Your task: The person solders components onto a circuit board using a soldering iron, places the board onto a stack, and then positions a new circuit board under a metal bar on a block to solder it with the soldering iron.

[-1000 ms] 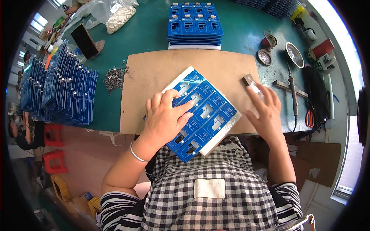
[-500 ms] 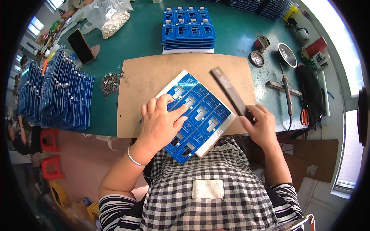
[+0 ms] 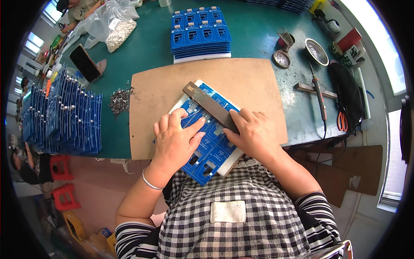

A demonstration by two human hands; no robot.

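- In the head view, our left hand [image 3: 172,134], fingers spread, rests on the blue circuit board [image 3: 215,143], askew at the brown mat's [image 3: 159,93] near edge.
- Our right hand [image 3: 254,131] grips the dark bar [image 3: 209,104] near its closer end.
- The bar, beside the board a moment ago, now lies across it, so we have part of the board covered.

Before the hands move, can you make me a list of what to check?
1. Left hand on the blue circuit board: ok.
2. Right hand holding the dark bar: ok.
3. Bar flat against the board all along: cannot tell.
4. Whole board over the brown panel: not ok, its near corner sticks out past the front edge.
5. Soldering iron away from both hands: ok, off to the right.
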